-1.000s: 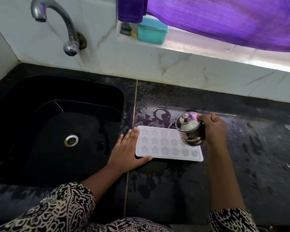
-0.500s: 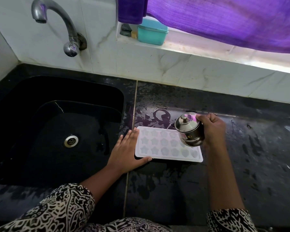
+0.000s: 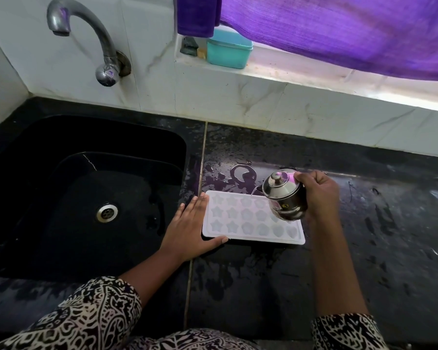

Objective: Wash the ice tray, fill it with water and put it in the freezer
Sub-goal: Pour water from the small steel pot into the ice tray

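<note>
A pale ice tray (image 3: pixel 243 218) with star- and shell-shaped cells lies flat on the wet black counter, just right of the sink. My left hand (image 3: pixel 190 228) rests flat against the tray's left edge, thumb along its near edge, fingers apart. My right hand (image 3: pixel 319 195) grips a small lidded steel pot (image 3: pixel 285 195), tilted left over the tray's far right part. A thin stream of water runs from its spout into a far-row cell. The pot hides some right-hand cells.
A black sink (image 3: pixel 68 137) with a steel drain (image 3: pixel 107 212) lies to the left, under a wall tap (image 3: pixel 96 39). A teal box (image 3: pixel 229 49) stands on the window ledge beneath a purple curtain (image 3: pixel 339 29). The counter (image 3: pixel 364 261) is wet, with puddles behind the tray.
The pot has shifted slightly left and tipped a little more over the tray. My left hand stays in place against the tray.
</note>
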Motion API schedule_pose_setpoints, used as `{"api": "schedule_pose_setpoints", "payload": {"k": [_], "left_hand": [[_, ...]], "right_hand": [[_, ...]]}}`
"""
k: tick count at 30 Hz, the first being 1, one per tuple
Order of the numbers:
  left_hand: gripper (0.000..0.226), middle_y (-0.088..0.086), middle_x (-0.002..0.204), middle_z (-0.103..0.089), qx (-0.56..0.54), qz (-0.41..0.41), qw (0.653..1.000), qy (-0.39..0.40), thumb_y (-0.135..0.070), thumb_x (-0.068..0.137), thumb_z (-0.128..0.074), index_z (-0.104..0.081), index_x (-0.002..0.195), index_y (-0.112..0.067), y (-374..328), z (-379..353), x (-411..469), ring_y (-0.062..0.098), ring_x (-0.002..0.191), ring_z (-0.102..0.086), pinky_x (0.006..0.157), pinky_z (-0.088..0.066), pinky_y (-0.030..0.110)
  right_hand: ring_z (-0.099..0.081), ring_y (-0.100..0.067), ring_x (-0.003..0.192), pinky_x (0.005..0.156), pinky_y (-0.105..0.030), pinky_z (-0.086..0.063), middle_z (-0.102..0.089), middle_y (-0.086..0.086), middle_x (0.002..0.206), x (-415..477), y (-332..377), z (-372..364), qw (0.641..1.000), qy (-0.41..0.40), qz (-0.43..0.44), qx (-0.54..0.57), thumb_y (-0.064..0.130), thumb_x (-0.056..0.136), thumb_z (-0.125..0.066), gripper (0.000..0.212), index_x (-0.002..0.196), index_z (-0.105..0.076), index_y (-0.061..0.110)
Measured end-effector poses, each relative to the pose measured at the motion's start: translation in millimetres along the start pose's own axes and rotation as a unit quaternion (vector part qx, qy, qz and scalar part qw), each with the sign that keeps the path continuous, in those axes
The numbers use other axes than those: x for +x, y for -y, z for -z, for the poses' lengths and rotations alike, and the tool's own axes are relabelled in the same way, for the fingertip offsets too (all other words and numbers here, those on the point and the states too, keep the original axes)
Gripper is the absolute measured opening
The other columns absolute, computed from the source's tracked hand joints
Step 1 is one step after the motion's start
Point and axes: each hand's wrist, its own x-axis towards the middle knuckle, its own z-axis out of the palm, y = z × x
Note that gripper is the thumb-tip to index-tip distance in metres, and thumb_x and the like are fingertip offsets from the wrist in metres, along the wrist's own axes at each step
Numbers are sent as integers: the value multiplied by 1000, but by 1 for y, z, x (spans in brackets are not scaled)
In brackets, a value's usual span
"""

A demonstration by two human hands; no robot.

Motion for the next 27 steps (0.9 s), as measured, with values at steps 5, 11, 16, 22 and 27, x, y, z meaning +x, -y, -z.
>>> {"api": "schedule_pose_setpoints", "payload": {"k": [5, 11, 16, 22, 27], "left_hand": [[119, -6, 162, 1, 3, 0, 1000, 1, -94, 65, -16, 2, 154, -17, 0, 0, 0, 11, 148, 1, 117, 5, 31], [118, -6, 162, 1, 4, 0, 1000, 4, -94, 65, -17, 2, 154, -17, 1, -1, 0, 11, 149, 0, 118, 4, 32], [116, -7, 162, 2, 6, 1, 1000, 5, -92, 68, -22, 4, 154, -18, 0, 0, 1, 10, 148, 3, 117, 5, 31], [116, -7, 161, 1, -11, 1, 1000, 2, -92, 68, -24, 1, 154, -18, -1, 0, 1, 10, 148, 1, 118, 3, 32], [113, -8, 162, 0, -7, 3, 1000, 6, -87, 72, -35, 3, 154, -20, 0, 1, 1, 8, 148, 2, 118, 4, 30]], "right_hand": [[-53, -8, 53, 51, -22, -48, -55, -1, 62, 1, -1, 0, 1000, 9, 0, 9, 11, 83, -63, 25, 65, -47, 17], [-52, -9, 53, 56, -28, -48, -53, 2, 57, 4, -3, 1, 999, 19, 0, 30, 11, 81, -64, 28, 62, -45, 18], [-52, -16, 60, 61, -33, -47, -51, -1, 59, 10, -7, 3, 997, 17, -21, 73, 10, 80, -64, 29, 61, -45, 19], [-52, -14, 60, 58, -28, -46, -57, 2, 57, 16, -6, 8, 985, 5, -69, 161, 6, 81, -63, 28, 59, -49, 18], [-48, -11, 55, 51, -23, -43, -52, 0, 60, 20, -6, 10, 994, 18, -37, 106, 7, 81, -62, 27, 62, -47, 17]]}}
